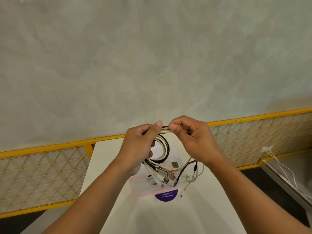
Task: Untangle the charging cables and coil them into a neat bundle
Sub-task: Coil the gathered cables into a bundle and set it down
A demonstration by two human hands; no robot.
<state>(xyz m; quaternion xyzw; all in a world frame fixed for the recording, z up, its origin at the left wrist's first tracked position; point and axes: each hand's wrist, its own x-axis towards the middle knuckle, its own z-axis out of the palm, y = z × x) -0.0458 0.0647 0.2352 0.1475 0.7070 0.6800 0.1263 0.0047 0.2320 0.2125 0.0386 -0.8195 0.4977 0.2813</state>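
Cables: I am holding the black and white cables (162, 149) in the air above the table (108, 166), their loop hanging between my hands.
Left hand: my left hand (138, 146) is pinching the top of the loop under the thumb, fingers curling round the coil.
Right hand: my right hand (190, 137) is pinching the same strands, just beside the left thumb.
Plugs: the plugs (166, 173) are dangling below the loop.
Tails: thin tails (194, 168) are hanging under my right wrist.
Card: a card (166, 195) is lying on the table beneath.
Rail: a yellow mesh rail (50, 174) is running behind the table.
Cords: white cords (287, 169) are trailing at far right.
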